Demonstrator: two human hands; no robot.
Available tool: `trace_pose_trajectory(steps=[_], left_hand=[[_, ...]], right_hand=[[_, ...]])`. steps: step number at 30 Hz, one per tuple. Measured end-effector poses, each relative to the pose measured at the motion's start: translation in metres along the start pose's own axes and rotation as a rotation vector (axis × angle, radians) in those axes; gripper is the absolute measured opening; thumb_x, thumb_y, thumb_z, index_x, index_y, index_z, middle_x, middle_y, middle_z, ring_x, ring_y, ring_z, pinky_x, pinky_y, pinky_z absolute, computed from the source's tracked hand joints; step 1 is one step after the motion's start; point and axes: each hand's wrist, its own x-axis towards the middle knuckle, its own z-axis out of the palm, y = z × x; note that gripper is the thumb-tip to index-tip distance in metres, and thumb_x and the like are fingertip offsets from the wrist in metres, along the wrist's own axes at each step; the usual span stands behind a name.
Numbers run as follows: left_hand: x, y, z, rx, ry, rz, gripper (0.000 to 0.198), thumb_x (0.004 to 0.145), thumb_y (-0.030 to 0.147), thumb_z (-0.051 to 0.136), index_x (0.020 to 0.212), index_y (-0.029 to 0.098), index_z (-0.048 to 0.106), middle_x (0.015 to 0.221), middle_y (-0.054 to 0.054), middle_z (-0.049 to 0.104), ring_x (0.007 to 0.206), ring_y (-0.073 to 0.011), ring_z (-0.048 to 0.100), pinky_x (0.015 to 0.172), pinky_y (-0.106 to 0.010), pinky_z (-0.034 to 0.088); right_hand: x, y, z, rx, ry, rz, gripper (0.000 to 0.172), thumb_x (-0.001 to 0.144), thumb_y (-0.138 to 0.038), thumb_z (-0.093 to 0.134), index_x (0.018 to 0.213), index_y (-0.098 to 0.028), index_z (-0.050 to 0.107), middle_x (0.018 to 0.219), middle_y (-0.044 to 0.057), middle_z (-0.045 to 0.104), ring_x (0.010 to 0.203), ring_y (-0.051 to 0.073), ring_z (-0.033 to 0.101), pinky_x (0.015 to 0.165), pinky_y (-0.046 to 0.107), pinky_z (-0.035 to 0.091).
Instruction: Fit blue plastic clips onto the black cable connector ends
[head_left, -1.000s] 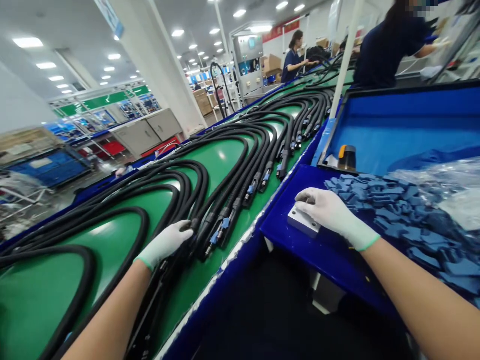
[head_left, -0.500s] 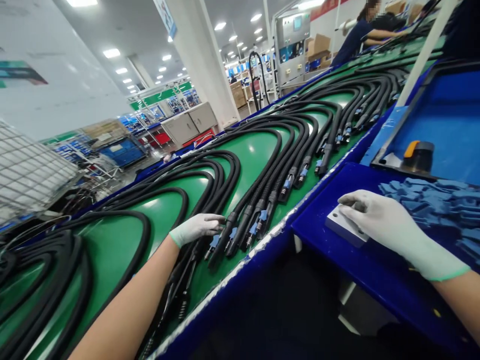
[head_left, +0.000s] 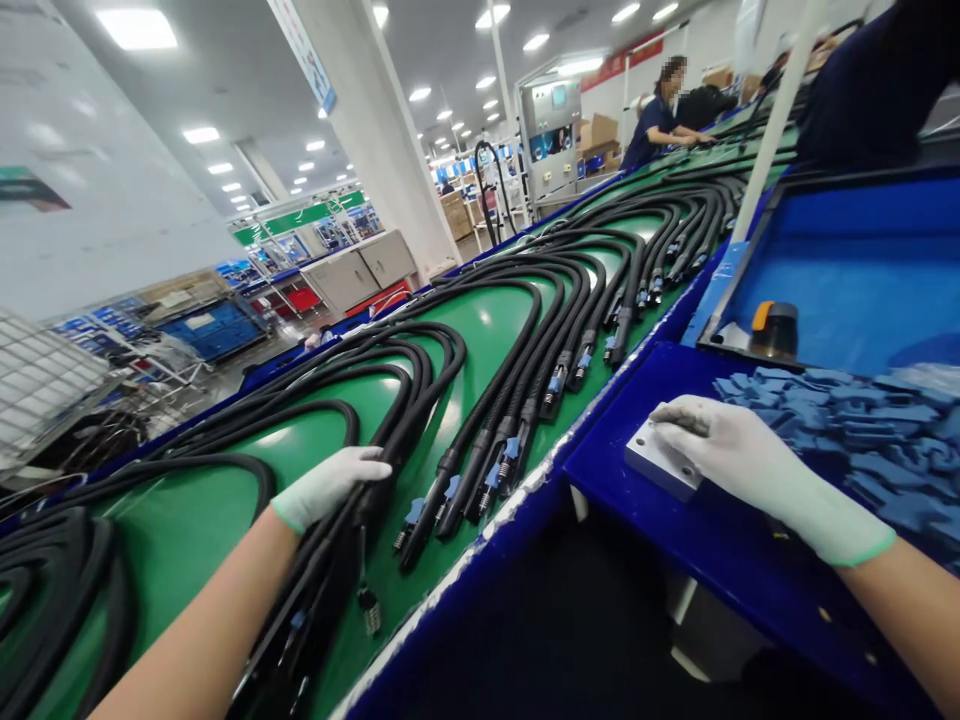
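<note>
Left hand [head_left: 330, 488] is now sitting farther from the blue-clipped hose ends [head_left: 451, 518], fingers wrapping around a black hose [head_left: 400, 422] over the green worktop [head_left: 491, 312]. Right hand [head_left: 739, 458] is half-curling over the metal block [head_left: 658, 464]; can't tell if it's pinching anything. Blue pieces [head_left: 836, 420] are lying heaped just beside; co-worker [head_left: 646, 138] is reaching over the worktop.

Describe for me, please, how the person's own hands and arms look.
The left hand and right hand wear close-fitting white gloves with mint-green edges at the wrist. The right glove's fingers look greyish. Both forearms are bare where visible, without sleeves.
</note>
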Motion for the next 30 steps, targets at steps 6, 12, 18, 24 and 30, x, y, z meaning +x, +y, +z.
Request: trace_pose_trajectory(steps=[6,12,18,24,30], left_hand=[[-0.014,0.072,0.019,-0.744,-0.18,0.203,0.046,0.076,0.047,0.075,0.11,0.015,0.072,0.096,-0.012,0.071,0.078,-0.0241,0.066,0.068,-0.034,0.056],[-0.024,0.14,0.114,-0.905,-0.077,0.425,0.039,0.09,0.048,0.066,0.116,0.019,0.066,0.102,-0.009,0.068,0.087,-0.0235,0.066,0.079,-0.036,0.057],[-0.033,0.17,0.161,-0.207,0.297,0.73,0.038,0.089,0.034,0.073,0.125,0.023,0.064,0.121,-0.011,0.068,0.118,-0.0327,0.061,0.102,-0.048,0.05],[-0.055,0.203,0.207,0.159,-0.053,1.431,0.029,0.098,0.013,0.059,0.121,0.026,0.068,0.103,-0.005,0.072,0.095,-0.0209,0.065,0.087,-0.038,0.052],[-0.059,0.222,0.231,0.091,-0.18,1.153,0.023,0.1,0.02,0.053,0.115,0.026,0.07,0.101,-0.004,0.071,0.089,-0.0192,0.067,0.083,-0.034,0.054]], right_hand=[[-0.062,-0.064,0.037,0.358,-0.332,-0.062,0.043,0.082,-0.04,0.074,0.123,-0.028,0.07,0.12,0.009,0.071,0.11,0.031,0.067,0.099,0.048,0.054],[-0.12,-0.085,0.07,0.935,-0.538,0.282,0.086,0.071,-0.021,0.078,0.151,-0.033,0.046,0.133,0.008,0.065,0.1,0.028,0.069,0.083,0.04,0.058],[-0.13,-0.063,0.017,0.651,-0.285,0.278,0.068,0.07,-0.011,0.067,0.136,-0.027,0.064,0.098,0.0,0.075,0.087,0.024,0.069,0.085,0.037,0.056],[-0.141,-0.054,-0.027,0.421,-0.212,0.123,0.074,0.067,-0.008,0.069,0.138,-0.026,0.064,0.134,0.005,0.068,0.111,0.027,0.067,0.098,0.035,0.053],[-0.148,-0.04,-0.04,0.51,-0.167,0.317,0.081,0.067,-0.01,0.07,0.145,-0.025,0.053,0.11,0.005,0.074,0.07,0.019,0.07,0.065,0.031,0.057]])
